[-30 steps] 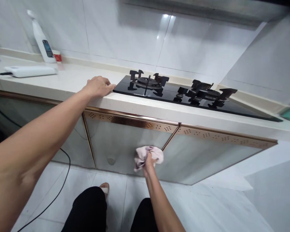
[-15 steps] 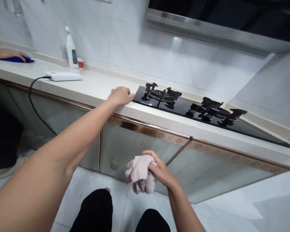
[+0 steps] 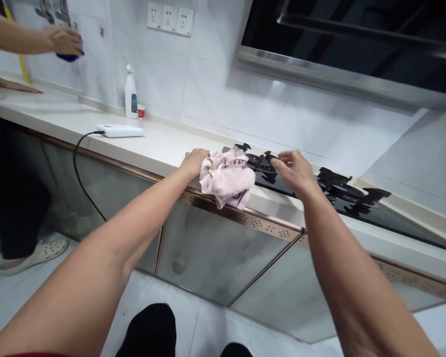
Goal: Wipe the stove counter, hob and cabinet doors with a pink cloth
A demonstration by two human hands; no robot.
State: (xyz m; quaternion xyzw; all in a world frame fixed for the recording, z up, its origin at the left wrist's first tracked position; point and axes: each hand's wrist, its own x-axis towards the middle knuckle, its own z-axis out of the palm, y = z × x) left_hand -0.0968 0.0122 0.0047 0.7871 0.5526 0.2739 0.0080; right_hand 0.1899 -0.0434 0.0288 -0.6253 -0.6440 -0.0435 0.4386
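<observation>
The pink cloth (image 3: 228, 178) is now sitting bunched at the front edge of the bench (image 3: 163, 134), beside the left hand (image 3: 195, 161) and partly covering the black hob (image 3: 357, 208); it is no longer hanging from the right hand (image 3: 294, 171), low by the cabinet doors (image 3: 204, 248). So the work there is seemingly pausing. The right hand is reaching near the left burner (image 3: 259, 161), fingers loosely parted, holding nothing. The cloth is hiding the left fingertips, so I cannot tell their grip.
</observation>
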